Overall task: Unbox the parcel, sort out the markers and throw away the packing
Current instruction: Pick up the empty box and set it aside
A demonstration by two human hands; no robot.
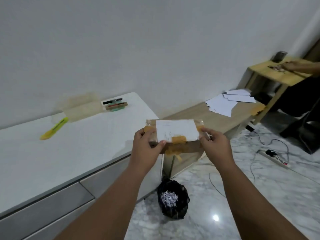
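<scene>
Parcel (174, 129) by table (86, 144) corner; black bin bag (181, 213) on floor (259, 196).

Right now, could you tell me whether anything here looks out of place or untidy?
Yes: white sheets lie scattered, overlapping, on the low wooden bench. A loose tape strip dangles under the parcel.

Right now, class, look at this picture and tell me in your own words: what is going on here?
A person holds a brown parcel with both hands, the left hand gripping one end and the right hand the other, just past the corner of the white table. It looks taped shut, with a white label on top. A yellow cutter, a clear box and some markers lie on the table. A black bag stands open on the floor.
</scene>
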